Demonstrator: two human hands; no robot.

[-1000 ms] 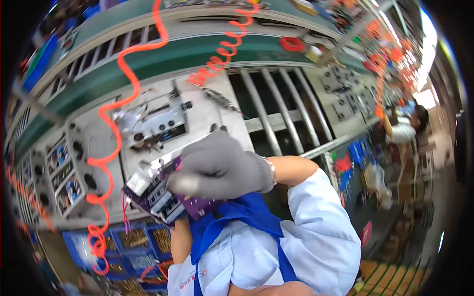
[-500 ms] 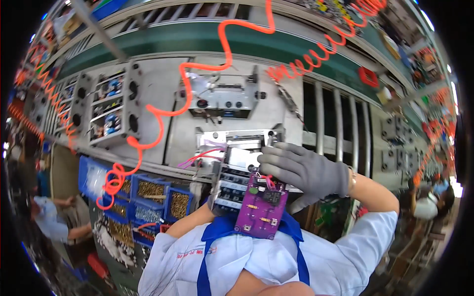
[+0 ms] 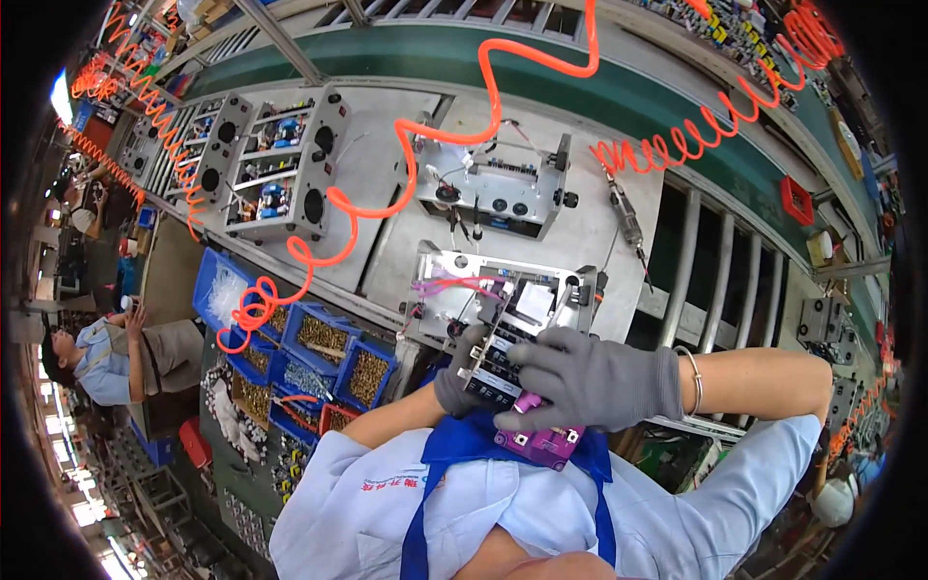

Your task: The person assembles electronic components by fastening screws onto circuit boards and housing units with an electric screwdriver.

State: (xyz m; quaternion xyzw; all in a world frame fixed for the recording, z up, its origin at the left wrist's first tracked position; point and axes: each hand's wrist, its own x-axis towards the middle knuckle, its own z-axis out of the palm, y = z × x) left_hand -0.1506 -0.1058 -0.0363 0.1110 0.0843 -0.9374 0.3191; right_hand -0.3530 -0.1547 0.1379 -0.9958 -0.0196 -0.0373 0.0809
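Observation:
My left hand [image 3: 456,379], in a grey glove, is closed round the left side of a black and silver heatsink assembly [image 3: 498,367] held close to my chest. A purple circuit board [image 3: 541,443] sits at the near end of that assembly. My right hand [image 3: 609,379], gloved too, reaches over both: its thumb lies on the board and its bent fingers press on the heatsink assembly, hiding much of the board. Just beyond stands an open metal chassis [image 3: 440,263] with pink and purple wires [image 3: 454,284] at its left.
Another open chassis [image 3: 503,205] stands farther back, a power screwdriver [image 3: 626,217] to its right. An orange coiled hose [image 3: 416,130] hangs across the bench. Blue bins [image 3: 319,333] of screws sit at left, finished-looking units [image 3: 280,174] behind. A co-worker [image 3: 106,353] is at far left.
My right hand has come down from beside the chassis onto the circuit board and heatsink assembly. My left hand has come into sight. The whole view has turned and shifted.

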